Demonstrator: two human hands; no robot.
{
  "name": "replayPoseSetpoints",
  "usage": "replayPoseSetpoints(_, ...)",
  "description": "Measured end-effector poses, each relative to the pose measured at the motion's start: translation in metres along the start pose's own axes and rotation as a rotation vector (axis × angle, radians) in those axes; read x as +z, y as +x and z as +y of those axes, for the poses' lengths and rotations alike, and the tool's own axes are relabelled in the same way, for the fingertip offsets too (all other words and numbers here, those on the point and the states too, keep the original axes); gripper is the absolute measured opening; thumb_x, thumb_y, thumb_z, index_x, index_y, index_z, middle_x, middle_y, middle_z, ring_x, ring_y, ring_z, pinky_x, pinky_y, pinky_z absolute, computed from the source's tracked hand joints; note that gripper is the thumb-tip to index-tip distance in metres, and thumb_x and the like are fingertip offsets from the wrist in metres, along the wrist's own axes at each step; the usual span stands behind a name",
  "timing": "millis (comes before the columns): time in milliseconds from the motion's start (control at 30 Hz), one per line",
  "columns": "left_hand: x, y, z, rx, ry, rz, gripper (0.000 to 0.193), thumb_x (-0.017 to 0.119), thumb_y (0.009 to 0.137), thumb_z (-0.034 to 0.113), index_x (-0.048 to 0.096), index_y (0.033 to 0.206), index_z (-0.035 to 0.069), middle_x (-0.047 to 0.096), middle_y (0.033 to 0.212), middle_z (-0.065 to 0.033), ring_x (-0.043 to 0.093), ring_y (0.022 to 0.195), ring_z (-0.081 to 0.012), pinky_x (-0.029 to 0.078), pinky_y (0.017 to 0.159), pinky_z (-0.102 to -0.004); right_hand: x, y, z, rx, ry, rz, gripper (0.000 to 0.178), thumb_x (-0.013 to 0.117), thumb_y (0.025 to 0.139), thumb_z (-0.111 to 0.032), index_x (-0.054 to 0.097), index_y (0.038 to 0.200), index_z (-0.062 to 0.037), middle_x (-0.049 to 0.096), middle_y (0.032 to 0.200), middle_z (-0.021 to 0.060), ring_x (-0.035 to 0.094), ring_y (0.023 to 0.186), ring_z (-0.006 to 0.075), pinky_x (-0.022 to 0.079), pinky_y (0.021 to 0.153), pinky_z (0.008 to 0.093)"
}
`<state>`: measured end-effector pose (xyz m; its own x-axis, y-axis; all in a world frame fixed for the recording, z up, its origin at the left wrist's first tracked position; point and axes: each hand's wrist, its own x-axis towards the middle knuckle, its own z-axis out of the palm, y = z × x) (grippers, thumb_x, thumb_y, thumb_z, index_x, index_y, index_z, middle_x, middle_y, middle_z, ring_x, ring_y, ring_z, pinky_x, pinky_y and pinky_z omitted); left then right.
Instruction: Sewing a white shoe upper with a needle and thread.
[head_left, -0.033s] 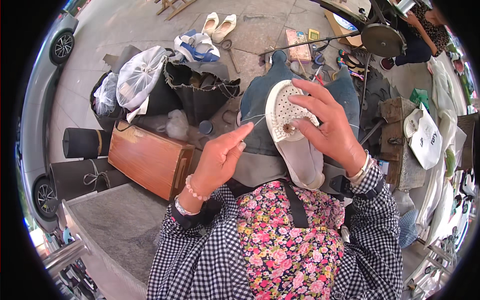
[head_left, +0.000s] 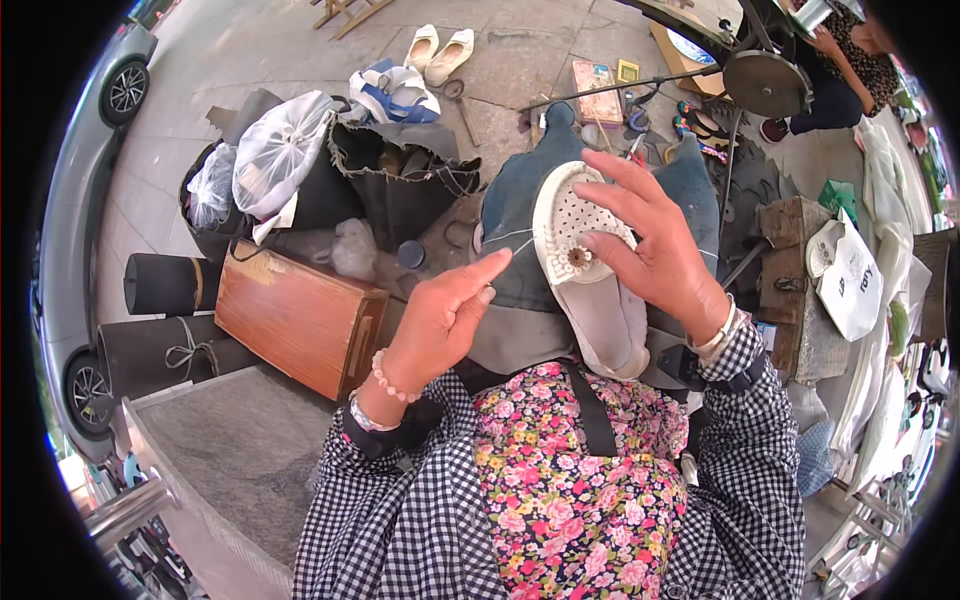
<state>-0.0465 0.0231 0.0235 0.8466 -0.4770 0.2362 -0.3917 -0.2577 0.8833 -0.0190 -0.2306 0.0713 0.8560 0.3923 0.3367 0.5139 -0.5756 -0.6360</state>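
Black-and-white checked sleeves [head_left: 400,520] at 6 o'clock, over a floral apron [head_left: 580,500] in pink and yellow with a black strap. Pink bead bracelet [head_left: 392,383] on left wrist; watch [head_left: 718,335] at 3 o'clock on right wrist.

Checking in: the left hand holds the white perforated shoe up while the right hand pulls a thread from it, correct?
Not quite: the hands are swapped. In the head view the right hand holds the white perforated shoe up, while the left hand pulls the thread from it.

The shoe [head_left: 585,270] looks like matt, perforated white cloth; the box [head_left: 300,315] beside it is smooth, glossy wood.
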Motion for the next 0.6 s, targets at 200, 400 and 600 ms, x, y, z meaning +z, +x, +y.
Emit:
replayPoseSetpoints(200,0.000,0.005,0.002,-0.087,0.011,-0.028,0.036,0.050,0.084,-0.004,0.056,0.119,0.001,0.063,0.107,-0.0161,0.062,0.092,-0.0236,0.047,0.078,-0.0282,0.012,0.024,0.025,-0.052,0.065,-0.105,0.037,0.060,0.080,-0.008,0.058,0.117,-0.0085,0.048,0.129,0.0139,0.044,0.119,0.0313,0.035,0.099,0.0393)
replayPoseSetpoints(400,-0.002,0.007,0.006,-0.125,0.131,-0.075,0.039,0.051,0.082,-0.005,0.057,0.119,0.005,0.063,0.095,-0.0180,0.060,0.076,-0.0287,0.047,0.069,-0.0310,0.018,0.027,0.040,-0.062,0.192,-0.195,0.029,0.062,0.080,-0.009,0.062,0.110,-0.0085,0.054,0.122,0.0119,0.048,0.114,0.0290,0.039,0.095,0.0376)
replayPoseSetpoints(600,-0.006,0.012,0.008,-0.087,0.208,-0.085,0.042,0.052,0.080,-0.005,0.056,0.120,0.006,0.062,0.090,-0.0179,0.059,0.074,-0.0325,0.047,0.066,-0.0331,0.018,0.028,0.043,-0.041,0.211,-0.208,0.028,0.063,0.080,-0.008,0.063,0.108,-0.0090,0.055,0.120,0.0118,0.050,0.111,0.0274,0.041,0.093,0.0363)
